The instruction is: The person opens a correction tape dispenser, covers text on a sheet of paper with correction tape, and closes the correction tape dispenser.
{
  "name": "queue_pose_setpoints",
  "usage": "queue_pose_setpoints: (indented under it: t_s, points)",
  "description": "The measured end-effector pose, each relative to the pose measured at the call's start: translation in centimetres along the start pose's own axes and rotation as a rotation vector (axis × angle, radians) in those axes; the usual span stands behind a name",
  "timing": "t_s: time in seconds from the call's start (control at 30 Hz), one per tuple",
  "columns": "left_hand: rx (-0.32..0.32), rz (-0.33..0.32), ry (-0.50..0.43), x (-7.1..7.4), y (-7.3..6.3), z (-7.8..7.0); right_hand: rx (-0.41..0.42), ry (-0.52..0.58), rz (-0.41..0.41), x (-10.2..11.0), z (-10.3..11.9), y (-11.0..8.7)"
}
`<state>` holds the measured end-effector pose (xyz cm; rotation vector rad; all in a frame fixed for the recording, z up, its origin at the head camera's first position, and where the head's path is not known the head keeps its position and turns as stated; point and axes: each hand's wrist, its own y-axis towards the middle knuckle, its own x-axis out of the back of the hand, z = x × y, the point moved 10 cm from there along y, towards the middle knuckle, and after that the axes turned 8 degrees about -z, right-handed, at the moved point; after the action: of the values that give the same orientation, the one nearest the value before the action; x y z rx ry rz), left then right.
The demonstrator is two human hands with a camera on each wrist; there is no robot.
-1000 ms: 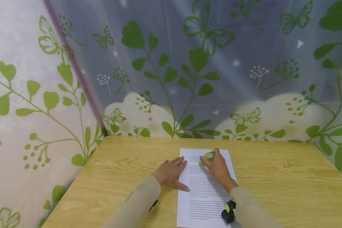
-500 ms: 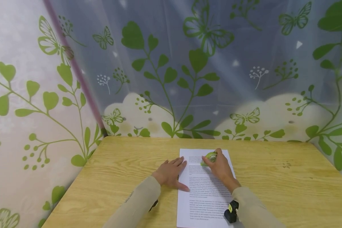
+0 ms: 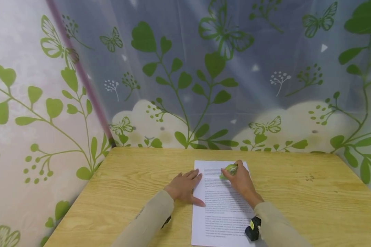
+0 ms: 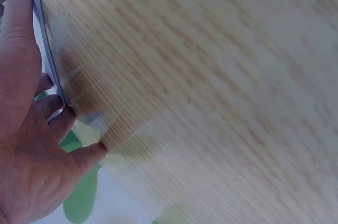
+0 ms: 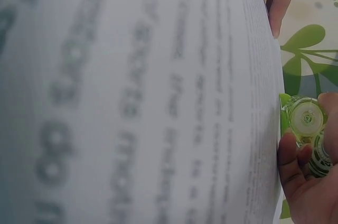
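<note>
A printed sheet of paper [image 3: 217, 224] lies on the wooden table, its lines of text facing up. My right hand [image 3: 243, 181] grips a green, see-through correction tape [image 3: 230, 170] between thumb and fingers, over the upper lines of text. In the right wrist view, round spools show inside the correction tape [image 5: 306, 118], and its tip is at the paper. My left hand [image 3: 184, 187] rests with spread fingers along the paper's left edge, the thumb on the sheet. The left wrist view shows this hand [image 4: 26, 129] at the edge, fingertips touching the tabletop.
The wooden table [image 3: 136, 171] extends to both sides of the paper. Behind it hangs a cloth [image 3: 185, 68] printed with leaves and butterflies, and a pale one [image 3: 34, 137] hangs at the left. Small dark marks [image 3: 310, 178] show on the tabletop at right.
My right hand has slid a little to the right across the upper text with the correction tape. My left hand has stayed in place on the paper's edge.
</note>
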<state>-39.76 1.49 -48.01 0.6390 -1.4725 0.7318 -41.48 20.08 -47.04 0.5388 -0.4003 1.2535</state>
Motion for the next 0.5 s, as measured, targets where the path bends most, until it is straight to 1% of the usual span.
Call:
queue_pose_setpoints:
  t_s: [0.27, 0.5]
  points:
    - [-0.001, 0.008, -0.003, -0.05, -0.07, -0.05, -0.011, -0.003, 0.018, 0.25, -0.57, -0.05]
    - [-0.003, -0.004, -0.005, 0.11, 0.02, -0.07, -0.007, 0.016, 0.031, 0.58, -0.66, 0.03]
